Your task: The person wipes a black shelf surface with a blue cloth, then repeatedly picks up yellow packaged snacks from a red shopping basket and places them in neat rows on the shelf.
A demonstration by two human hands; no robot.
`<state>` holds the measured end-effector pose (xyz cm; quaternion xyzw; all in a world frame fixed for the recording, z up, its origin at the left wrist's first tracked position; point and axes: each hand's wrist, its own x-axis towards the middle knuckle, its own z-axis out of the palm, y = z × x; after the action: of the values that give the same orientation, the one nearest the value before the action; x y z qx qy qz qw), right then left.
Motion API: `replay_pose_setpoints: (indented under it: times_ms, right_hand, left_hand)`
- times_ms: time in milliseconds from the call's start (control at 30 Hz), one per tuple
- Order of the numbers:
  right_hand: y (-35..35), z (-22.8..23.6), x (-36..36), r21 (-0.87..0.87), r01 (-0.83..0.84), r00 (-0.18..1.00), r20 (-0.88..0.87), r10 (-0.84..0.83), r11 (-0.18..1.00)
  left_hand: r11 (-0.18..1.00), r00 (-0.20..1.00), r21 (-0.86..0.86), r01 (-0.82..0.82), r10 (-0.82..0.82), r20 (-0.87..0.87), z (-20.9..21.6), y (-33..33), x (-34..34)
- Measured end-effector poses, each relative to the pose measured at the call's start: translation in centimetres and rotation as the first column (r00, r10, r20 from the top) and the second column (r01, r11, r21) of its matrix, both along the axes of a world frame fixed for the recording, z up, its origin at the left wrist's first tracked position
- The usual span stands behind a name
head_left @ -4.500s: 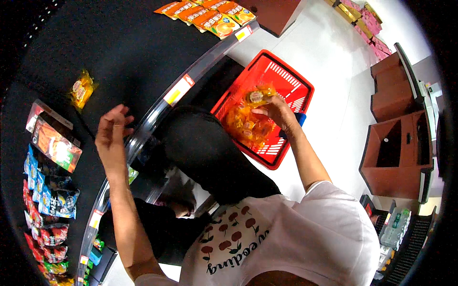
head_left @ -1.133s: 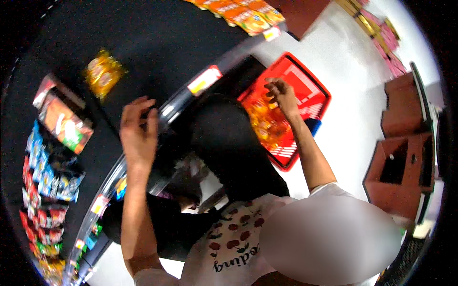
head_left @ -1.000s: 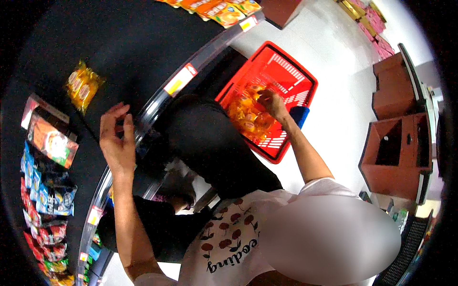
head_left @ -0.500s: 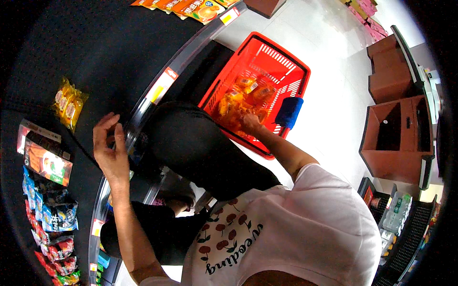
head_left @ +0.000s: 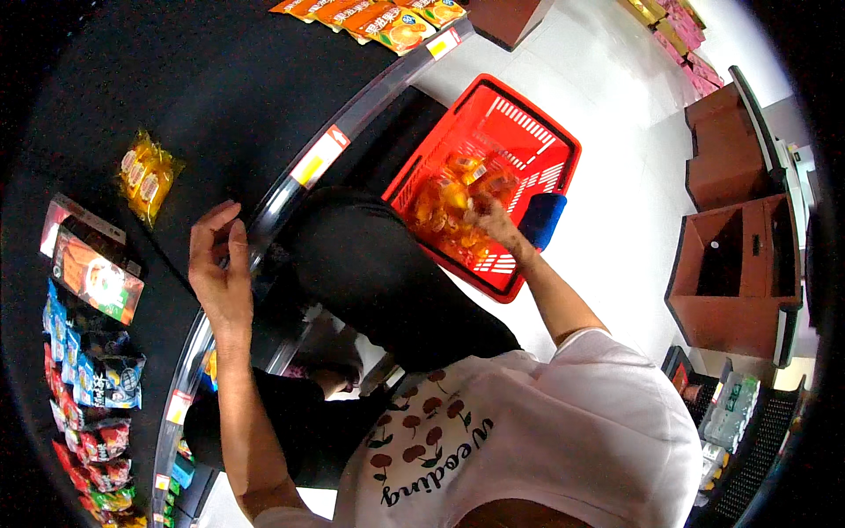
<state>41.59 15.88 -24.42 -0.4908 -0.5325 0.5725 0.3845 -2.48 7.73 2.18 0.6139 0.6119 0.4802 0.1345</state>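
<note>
My left hand hovers over the front edge of the black shelf, holding nothing, its fingers loosely bent and apart. Beyond its fingertips, a clear pack of yellow snacks lies on the shelf. My right hand is inside the red shopping basket, its fingers curled in on one of the orange-yellow packets; the fingertips are partly hidden. Several more shiny orange-yellow packets lie heaped around it at the bottom. The basket's blue-wrapped handle rests on the right side, close to my right wrist.
Flat boxes and a row of blue and red snack bags line the shelf's left end. Orange pouches sit at its far end. Brown cabinets stand across the pale floor. My bent knee is between shelf and basket.
My right hand has shifted slightly right and up from the heap within the basket. My left hand keeps about the same pose over the shelf edge. The whole view has shifted a little.
</note>
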Motion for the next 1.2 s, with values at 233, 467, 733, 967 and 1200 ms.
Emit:
replay_pose_setpoints:
  times_ms: [233, 467, 733, 967, 1200]
  right_hand:
    - [0.5, 22.8, -8.0, 0.314, -0.082, 0.992, 0.121, 0.046, 0.946]
    - [-0.7, 32.1, -17.4, 0.682, -0.388, 0.849, 0.526, -0.048, 0.620]
    - [-1.4, 33.1, -24.2, 0.711, -0.505, 0.837, 0.543, 0.074, 0.489]
    - [-2.2, 32.0, -27.5, 0.635, -0.602, 0.783, 0.587, 0.205, 0.484]
    - [-1.1, 30.6, -30.3, 0.350, -0.568, 0.822, 0.207, 0.530, 0.745]
  left_hand:
    - [0.972, 0.885, -0.097, 0.216, -0.153, 0.440, 1.3, -0.4, 2.1]
    - [0.940, 0.840, -0.137, 0.313, -0.207, 0.501, 3.1, -1.0, 3.4]
    - [0.952, 0.748, -0.123, 0.279, -0.135, 0.650, 2.7, -2.1, 1.1]
    - [0.981, 0.749, -0.117, 0.157, -0.041, 0.661, 1.9, -3.5, -1.0]
    - [0.993, 0.636, -0.097, 0.071, 0.030, 0.771, 1.8, -3.8, -2.9]
